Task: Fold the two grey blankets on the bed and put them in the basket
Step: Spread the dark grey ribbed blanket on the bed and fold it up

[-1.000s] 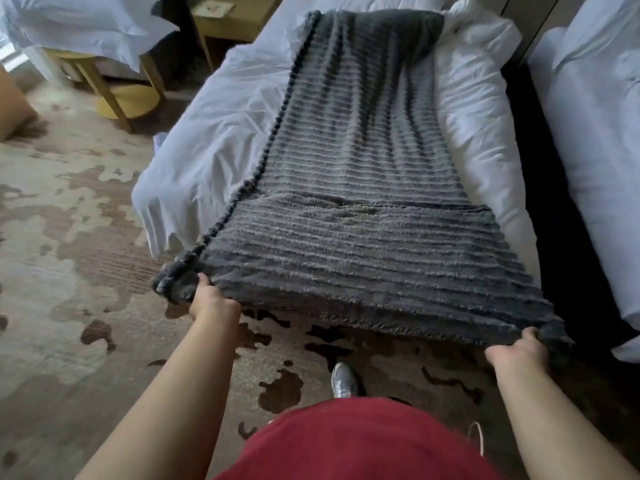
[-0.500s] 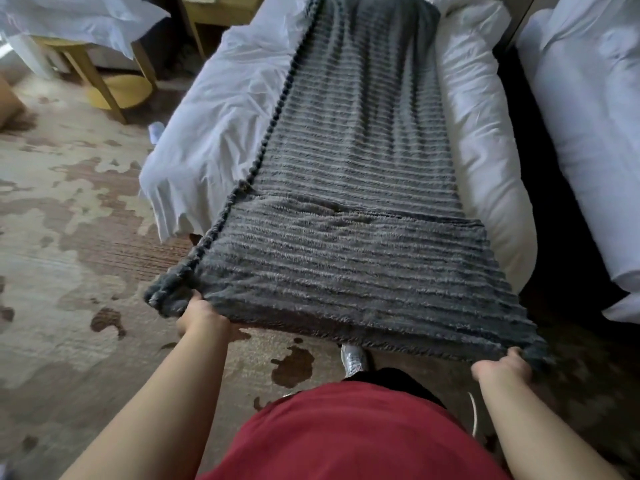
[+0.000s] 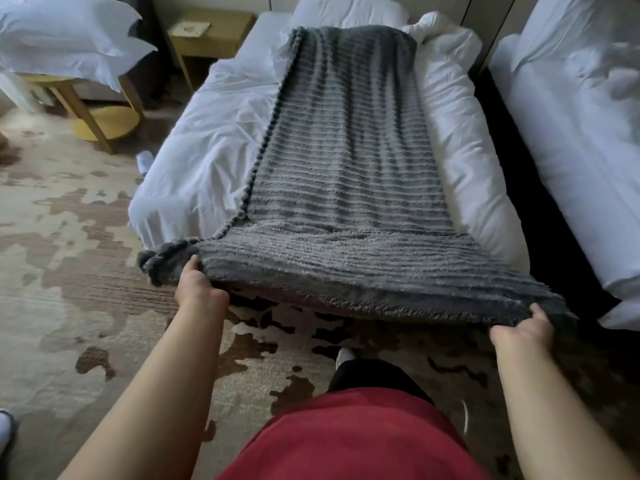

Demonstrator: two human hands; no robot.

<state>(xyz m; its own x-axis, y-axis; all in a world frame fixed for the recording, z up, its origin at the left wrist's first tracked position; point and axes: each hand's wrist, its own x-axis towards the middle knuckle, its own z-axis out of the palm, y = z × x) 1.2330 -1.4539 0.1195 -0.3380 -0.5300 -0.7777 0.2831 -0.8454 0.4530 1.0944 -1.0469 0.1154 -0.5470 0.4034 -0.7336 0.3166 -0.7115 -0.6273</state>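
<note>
- Your left hand (image 3: 199, 287) grips the near left corner of the grey blanket (image 3: 346, 174); the fingers are curled under the fabric and the thumb lies on top, beside the bunched pom-pom trim.
- Your right hand (image 3: 523, 329) grips the near right corner in the same way, with the fingers closed round the edge.
- Both arms are extended, and the near edge is stretched between the hands, clear of the foot of the bed (image 3: 214, 150).
- The rest of the blanket lies as one long ribbed strip down the middle of the bed and reaches a white pillow (image 3: 346, 10) at the head.
- White sheets show on both sides of the strip.
- A second white bed (image 3: 571, 133) stands to the right across a dark gap.
- A yellow round table (image 3: 100, 119) and a wooden nightstand (image 3: 211, 32) stand to the left on the patterned carpet (image 3: 69, 271).
</note>
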